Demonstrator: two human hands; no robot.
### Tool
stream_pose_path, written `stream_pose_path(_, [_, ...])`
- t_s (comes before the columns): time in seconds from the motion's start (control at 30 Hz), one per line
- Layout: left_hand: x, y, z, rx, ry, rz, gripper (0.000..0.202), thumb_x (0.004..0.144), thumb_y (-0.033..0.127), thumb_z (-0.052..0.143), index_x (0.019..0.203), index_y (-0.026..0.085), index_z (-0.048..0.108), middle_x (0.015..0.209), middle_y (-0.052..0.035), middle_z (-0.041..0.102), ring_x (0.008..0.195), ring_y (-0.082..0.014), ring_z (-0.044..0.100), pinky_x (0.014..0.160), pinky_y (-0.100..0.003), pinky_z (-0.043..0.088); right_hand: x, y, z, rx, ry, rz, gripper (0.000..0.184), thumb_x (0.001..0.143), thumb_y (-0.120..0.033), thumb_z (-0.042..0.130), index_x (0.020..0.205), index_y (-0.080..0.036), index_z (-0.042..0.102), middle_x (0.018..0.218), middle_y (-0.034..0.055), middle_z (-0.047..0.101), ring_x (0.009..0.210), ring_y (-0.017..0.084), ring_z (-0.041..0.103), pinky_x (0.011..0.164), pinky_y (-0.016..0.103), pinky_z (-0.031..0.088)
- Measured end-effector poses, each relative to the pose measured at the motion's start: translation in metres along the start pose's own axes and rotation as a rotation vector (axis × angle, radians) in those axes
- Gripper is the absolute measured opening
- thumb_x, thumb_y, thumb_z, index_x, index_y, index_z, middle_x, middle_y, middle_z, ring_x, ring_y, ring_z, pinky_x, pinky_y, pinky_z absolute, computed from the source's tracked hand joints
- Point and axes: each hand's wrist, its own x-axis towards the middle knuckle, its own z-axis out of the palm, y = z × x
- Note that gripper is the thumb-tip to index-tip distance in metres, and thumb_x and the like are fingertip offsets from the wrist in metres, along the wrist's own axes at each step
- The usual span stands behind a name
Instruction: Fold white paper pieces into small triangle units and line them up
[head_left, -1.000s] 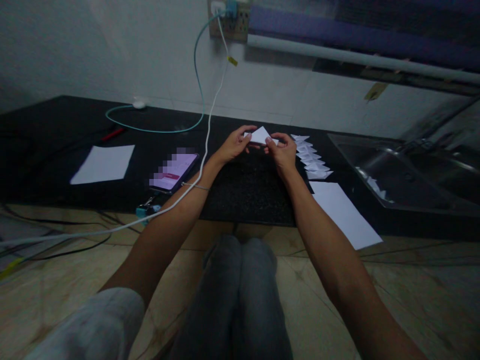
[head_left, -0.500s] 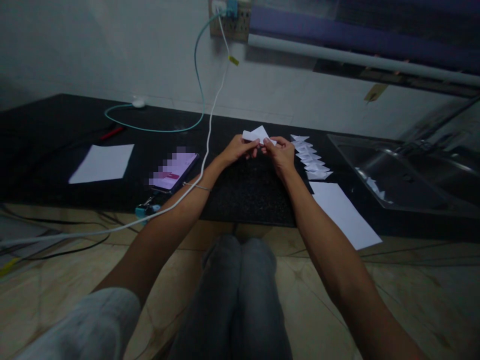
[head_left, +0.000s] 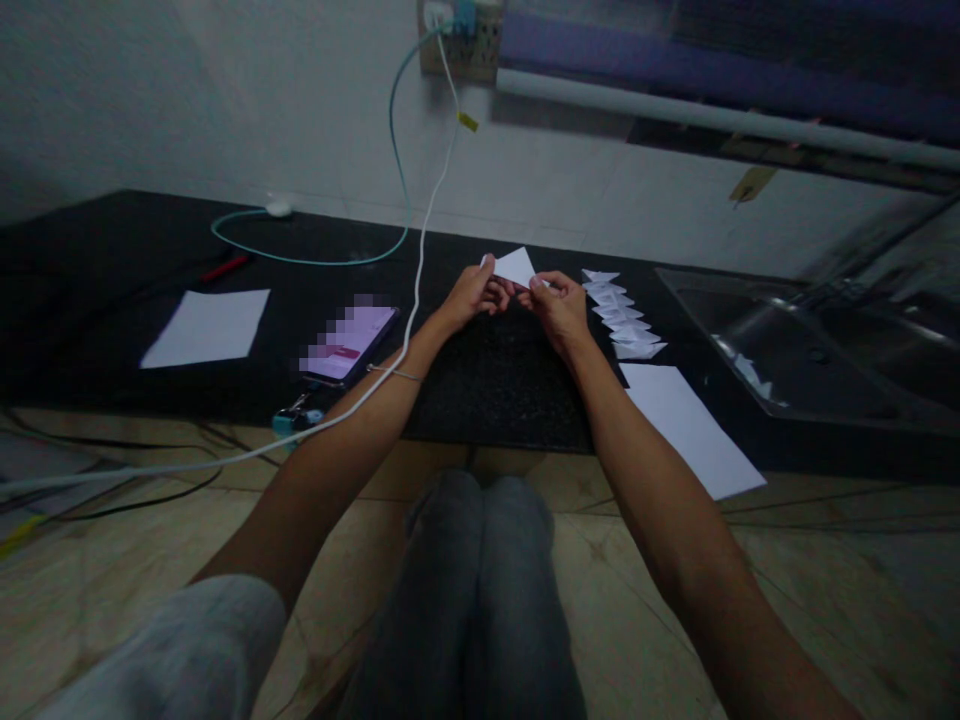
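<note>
A small folded piece of white paper [head_left: 517, 265] is held up between my two hands above the black counter, its pointed corner facing the wall. My left hand [head_left: 478, 290] pinches its left end between thumb and fingers. At the opposite end, my right hand [head_left: 559, 300] grips the paper with the thumb on top; the fingers beneath are partly hidden. Just right of my right hand lies a row of several folded white paper boats [head_left: 621, 318]. Below that row a white paper sheet [head_left: 686, 425] reaches over the counter's front edge.
A phone [head_left: 351, 345] lies left of my left forearm, with another white sheet [head_left: 206, 328] and a red pen-like object [head_left: 225, 267] farther left. A white cable [head_left: 417, 290] crosses over my left forearm. The metal sink [head_left: 795, 350] is at the right.
My left thumb has moved up and outward along the paper. The strip that stood along its near left side now looks folded down, leaving a more triangular shape.
</note>
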Motion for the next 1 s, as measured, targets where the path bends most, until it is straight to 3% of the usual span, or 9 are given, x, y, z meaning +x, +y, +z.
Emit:
stream_pose_path(0.27, [0.003,-0.005,-0.002,0.044,0.009,-0.023,0.072,0.09,0.079,0.034,0.076,0.015,0.065,0.046,-0.0015,0.053,0.041,-0.0094,0.053,0.042,-0.021,0.034,-0.002,-0.001,0.0,-0.052,0.006,-0.025,0.041,0.068,-0.058,0.079,0.087,-0.025,0.064,0.077,0.0028,0.071,0.074,0.016,0.069,0.069,0.03,0.057])
stream_pose_path(0.4, [0.007,-0.011,-0.003,0.026,0.042,-0.029,0.069,0.091,0.076,0.035,0.085,0.015,0.065,0.047,-0.0007,0.054,0.043,-0.0096,0.055,0.043,-0.02,0.034,-0.002,0.0,0.0,-0.059,0.027,-0.057,0.037,0.069,-0.055,0.079,0.085,-0.024,0.069,0.075,0.0031,0.071,0.072,0.016,0.068,0.069,0.032,0.057])
stream_pose_path(0.63, [0.012,-0.012,-0.006,-0.063,0.196,-0.002,0.057,0.097,0.069,0.036,0.101,0.017,0.06,0.047,0.005,0.049,0.039,-0.007,0.048,0.041,-0.018,0.03,-0.001,0.002,-0.003,-0.164,0.056,-0.14,0.032,0.071,-0.052,0.078,0.081,-0.022,0.074,0.071,0.0024,0.071,0.068,0.017,0.067,0.069,0.033,0.058])
stream_pose_path(0.83, [0.006,-0.004,-0.002,-0.038,0.05,0.001,0.056,0.094,0.07,0.04,0.102,0.019,0.059,0.049,0.0058,0.049,0.037,-0.0058,0.047,0.04,-0.019,0.027,0.003,0.009,-0.008,-0.148,0.089,-0.165,0.029,0.073,-0.049,0.077,0.083,-0.022,0.075,0.075,0.0034,0.073,0.072,0.017,0.069,0.071,0.033,0.056])
stream_pose_path(0.9, [0.005,-0.006,0.001,-0.072,0.062,-0.04,0.047,0.092,0.065,0.052,0.097,0.019,0.057,0.052,0.0058,0.052,0.037,-0.0043,0.045,0.039,-0.019,0.026,0.002,0.009,-0.008,-0.16,0.07,-0.165,0.03,0.073,-0.049,0.077,0.083,-0.02,0.075,0.074,0.0037,0.072,0.073,0.018,0.069,0.072,0.033,0.056])
stream_pose_path(1.0, [0.004,-0.01,0.0,-0.153,0.102,-0.082,0.029,0.087,0.044,0.067,0.092,0.018,0.054,0.062,0.0046,0.057,0.04,-0.0031,0.047,0.04,-0.018,0.026,-0.001,0.005,-0.006,-0.146,-0.017,-0.128,0.032,0.068,-0.045,0.081,0.086,-0.019,0.074,0.078,0.0038,0.073,0.077,0.019,0.069,0.076,0.034,0.057])
